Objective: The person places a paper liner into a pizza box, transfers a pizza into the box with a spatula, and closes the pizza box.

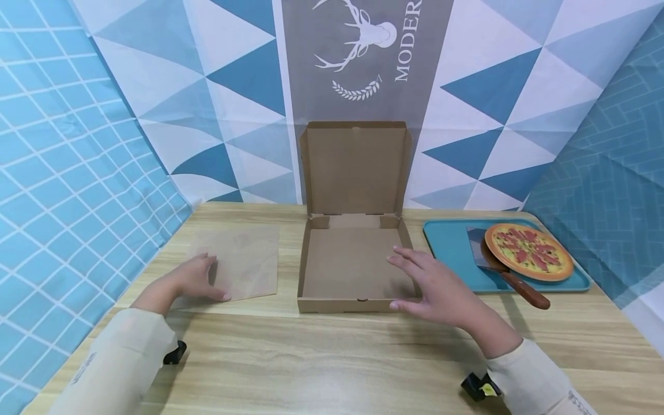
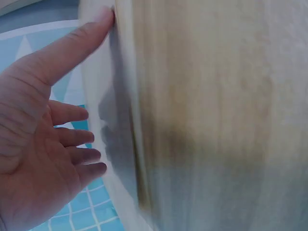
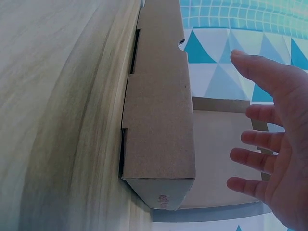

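My left hand (image 1: 194, 276) is over the left part of a thin light-brown sheet of paper (image 1: 251, 259) that lies on the table. Its thumb tip (image 2: 107, 18) is right at the sheet's near edge, and the other fingers are loosely bent. An open cardboard box (image 1: 358, 167) stands in the middle with its lid raised at the back. Over the box's right front corner hovers my right hand (image 1: 441, 291), fingers spread and nothing in them. In the right wrist view, that hand (image 3: 284, 144) is beside the box's front wall (image 3: 159, 106).
On the right, a blue tray (image 1: 446, 253) carries a pizza (image 1: 529, 252). The pizza overlaps a metal server with a wooden handle (image 1: 526, 291), which sticks out over the tray's front edge. Patterned cloth (image 1: 244, 75) hangs behind and on both sides of the wooden table (image 1: 290, 363).
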Tool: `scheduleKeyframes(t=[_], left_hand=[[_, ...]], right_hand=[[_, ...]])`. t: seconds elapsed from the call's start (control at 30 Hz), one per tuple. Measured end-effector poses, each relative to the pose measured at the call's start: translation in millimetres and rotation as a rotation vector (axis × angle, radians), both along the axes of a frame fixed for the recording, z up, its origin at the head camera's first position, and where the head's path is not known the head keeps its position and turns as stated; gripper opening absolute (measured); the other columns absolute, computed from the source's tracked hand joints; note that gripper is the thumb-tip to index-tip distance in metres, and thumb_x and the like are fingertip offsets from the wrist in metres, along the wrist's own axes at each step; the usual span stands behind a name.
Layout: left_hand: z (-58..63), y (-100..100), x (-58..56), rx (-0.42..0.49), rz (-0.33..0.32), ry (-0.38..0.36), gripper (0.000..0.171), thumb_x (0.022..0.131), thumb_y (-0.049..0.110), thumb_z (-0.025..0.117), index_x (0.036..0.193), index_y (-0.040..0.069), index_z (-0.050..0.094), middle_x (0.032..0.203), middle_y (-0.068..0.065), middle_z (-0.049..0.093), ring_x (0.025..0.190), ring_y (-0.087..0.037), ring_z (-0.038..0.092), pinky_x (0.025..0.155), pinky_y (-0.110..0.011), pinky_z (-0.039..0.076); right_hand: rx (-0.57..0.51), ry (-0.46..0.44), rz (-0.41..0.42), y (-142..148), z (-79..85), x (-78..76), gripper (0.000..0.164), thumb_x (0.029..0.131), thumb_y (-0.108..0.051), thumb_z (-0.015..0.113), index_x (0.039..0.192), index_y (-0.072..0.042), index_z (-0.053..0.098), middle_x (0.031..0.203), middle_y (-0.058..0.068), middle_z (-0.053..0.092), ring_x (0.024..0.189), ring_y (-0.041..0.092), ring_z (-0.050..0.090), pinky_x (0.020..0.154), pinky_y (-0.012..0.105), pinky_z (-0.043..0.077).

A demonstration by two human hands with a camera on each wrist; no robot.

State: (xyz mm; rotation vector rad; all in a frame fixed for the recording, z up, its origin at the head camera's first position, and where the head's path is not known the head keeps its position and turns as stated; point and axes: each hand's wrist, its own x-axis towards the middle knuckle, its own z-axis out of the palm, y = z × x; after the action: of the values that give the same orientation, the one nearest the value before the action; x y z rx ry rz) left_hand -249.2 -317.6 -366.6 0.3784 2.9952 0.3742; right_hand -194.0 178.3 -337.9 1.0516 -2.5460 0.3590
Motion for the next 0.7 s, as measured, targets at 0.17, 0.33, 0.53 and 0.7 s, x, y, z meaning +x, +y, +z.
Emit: scheduleKeyframes(t=[0.17, 0.33, 0.53, 0.7], left_hand=[[-1.6, -1, -1.4, -0.006, 0.014, -0.036, 0.11, 0.056, 0.061, 0.071, 0.121, -0.02, 0.035, 0.117, -0.035, 0.043, 0.108, -0.047, 0.041, 0.09, -0.054, 0.033], [3.6, 0, 0.9, -0.015, 0.026, 0.008, 0.087, 0.06, 0.056, 0.072, 0.114, -0.01, 0.051, 0.109, -0.026, 0.054, 0.101, -0.041, 0.049, 0.084, -0.052, 0.038], [11.2, 3, 1.4, -0.013, -0.006, 0.078, 0.041, 0.068, 0.034, 0.074, 0.088, -0.001, 0.065, 0.084, -0.011, 0.063, 0.078, -0.027, 0.057, 0.073, -0.045, 0.045], [13.1, 1, 2.8, -0.021, -0.066, 0.174, 0.018, 0.07, 0.021, 0.073, 0.072, 0.006, 0.064, 0.067, 0.001, 0.058, 0.06, -0.014, 0.05, 0.063, -0.039, 0.045]], right_hand=[[0.002, -0.001, 0.011, -1, -0.3, -0.3, 0.076, 0.072, -0.057, 0.061, 0.134, -0.02, 0.038, 0.14, 0.003, 0.032, 0.123, 0.022, 0.034, 0.093, 0.045, 0.035], [0.013, 0.005, 0.028, -3, 1.0, -1.5, 0.074, 0.074, -0.057, 0.059, 0.133, -0.018, 0.039, 0.14, 0.005, 0.032, 0.123, 0.024, 0.034, 0.093, 0.046, 0.035], [0.006, 0.002, 0.027, -6, 2.3, -0.6, 0.075, 0.073, -0.057, 0.06, 0.133, -0.019, 0.039, 0.14, 0.004, 0.031, 0.124, 0.023, 0.033, 0.094, 0.046, 0.035], [0.007, 0.008, 0.034, -8, 2.8, -0.9, 0.075, 0.074, -0.057, 0.059, 0.134, -0.018, 0.038, 0.14, 0.004, 0.031, 0.124, 0.023, 0.033, 0.094, 0.045, 0.034]])
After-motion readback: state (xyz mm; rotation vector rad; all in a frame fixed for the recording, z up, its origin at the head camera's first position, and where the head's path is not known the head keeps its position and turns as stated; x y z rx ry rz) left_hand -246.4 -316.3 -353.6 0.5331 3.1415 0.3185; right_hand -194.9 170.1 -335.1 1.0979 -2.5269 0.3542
